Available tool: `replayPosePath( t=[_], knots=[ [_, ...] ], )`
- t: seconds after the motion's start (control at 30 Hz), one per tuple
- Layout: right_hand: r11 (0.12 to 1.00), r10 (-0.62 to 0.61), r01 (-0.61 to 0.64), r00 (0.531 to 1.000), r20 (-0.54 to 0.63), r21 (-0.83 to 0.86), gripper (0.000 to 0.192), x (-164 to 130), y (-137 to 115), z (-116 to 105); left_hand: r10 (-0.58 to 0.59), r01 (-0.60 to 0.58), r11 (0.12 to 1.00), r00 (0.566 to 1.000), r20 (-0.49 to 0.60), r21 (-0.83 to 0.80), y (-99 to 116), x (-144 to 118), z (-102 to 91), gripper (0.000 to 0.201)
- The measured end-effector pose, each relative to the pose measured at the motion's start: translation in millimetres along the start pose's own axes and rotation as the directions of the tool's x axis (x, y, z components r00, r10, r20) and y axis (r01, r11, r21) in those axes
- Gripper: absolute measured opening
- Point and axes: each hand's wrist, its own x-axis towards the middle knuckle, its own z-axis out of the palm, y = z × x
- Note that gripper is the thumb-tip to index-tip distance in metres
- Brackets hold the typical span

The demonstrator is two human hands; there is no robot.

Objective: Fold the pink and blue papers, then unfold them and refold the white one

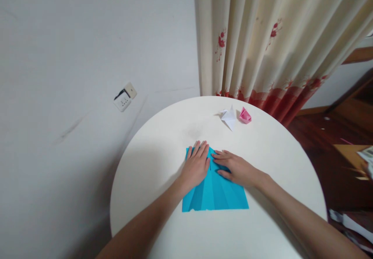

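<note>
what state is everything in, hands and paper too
blue paper: creased, lying on the table, near edge uneven
left hand: open, palm down on the paper
right hand: open, resting on the paper
white origami bird: folded, wings spread
pink origami piece: folded
curtain: hanging in folds

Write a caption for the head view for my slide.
Left hand and right hand rest on creased blue paper, with white folded paper and pink folded paper beyond.

Left fingers (204,151) extended forward; right fingers (223,156) angled inward.
</note>
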Motion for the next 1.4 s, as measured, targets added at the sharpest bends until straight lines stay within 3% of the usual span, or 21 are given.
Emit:
replayPosePath(
  t=[0.23, 0.33, 0.4, 0.47, 0.53, 0.63, 0.7, 0.9, 1.1, 1.3, 1.4],
  knots=[
    [0.999, -0.019, 0.019, 1.0, -0.022, 0.032, 0.034, -0.3, -1.0, -2.8, 0.066, -0.065, 0.998, 0.996, 0.062, -0.014, -1.6, -1.0, -3.9, 0.059],
    [0.997, 0.05, -0.044, 0.994, -0.096, 0.065, 0.033, 0.2, 4.4, -3.5, 0.071, -0.07, 0.997, 0.996, 0.058, -0.021, -2.4, -1.3, -3.8, 0.062],
    [0.984, 0.176, -0.167, 0.959, -0.223, 0.057, 0.035, 2.0, 8.7, -3.2, 0.069, -0.068, 0.997, 0.996, 0.055, -0.021, -2.5, -1.3, -3.5, 0.064],
    [0.951, 0.293, -0.309, 0.883, -0.366, 0.014, 0.041, 5.6, 8.6, -1.3, 0.066, -0.065, 0.998, 0.996, 0.053, -0.016, -2.4, -1.2, -3.2, 0.065],
    [0.921, 0.314, -0.382, 0.847, -0.428, -0.08, 0.048, 10.6, 1.1, 3.9, 0.065, -0.065, 0.998, 0.996, 0.054, -0.007, -2.1, -1.2, -3.0, 0.065],
    [0.912, 0.212, -0.304, 0.923, -0.32, -0.274, 0.056, 17.9, -20.0, 19.7, 0.07, -0.071, 0.997, 0.996, 0.05, 0.015, -1.1, -2.0, -3.1, 0.065],
    [0.902, 0.198, -0.277, 0.947, -0.254, -0.331, 0.058, 20.3, -31.5, 33.2, 0.078, -0.079, 0.996, 0.996, 0.04, 0.034, -0.2, -2.9, -3.4, 0.062],
    [0.893, 0.218, -0.282, 0.953, -0.211, -0.35, 0.058, 8.8, -26.1, 52.8, 0.091, -0.092, 0.994, 0.996, 0.014, 0.052, 0.8, -4.9, -2.2, 0.056],
    [0.883, 0.228, -0.302, 0.945, -0.235, -0.358, 0.072, -30.6, -18.6, 44.4, 0.077, -0.076, 0.996, 0.997, -0.017, 0.047, -1.6, -5.3, 3.4, 0.057],
    [0.871, 0.24, -0.31, 0.946, -0.219, -0.382, 0.074, -82.9, -16.2, 39.1, 0.076, -0.075, 0.996, 0.997, -0.007, 0.041, -2.6, -4.3, 5.3, 0.058],
    [0.87, 0.301, -0.349, 0.935, -0.186, -0.347, 0.074, -94.7, -9.4, 31.6, 0.073, -0.073, 0.996, 0.997, 0.0, 0.041, -2.5, -4.2, 4.7, 0.057]
  ],
)
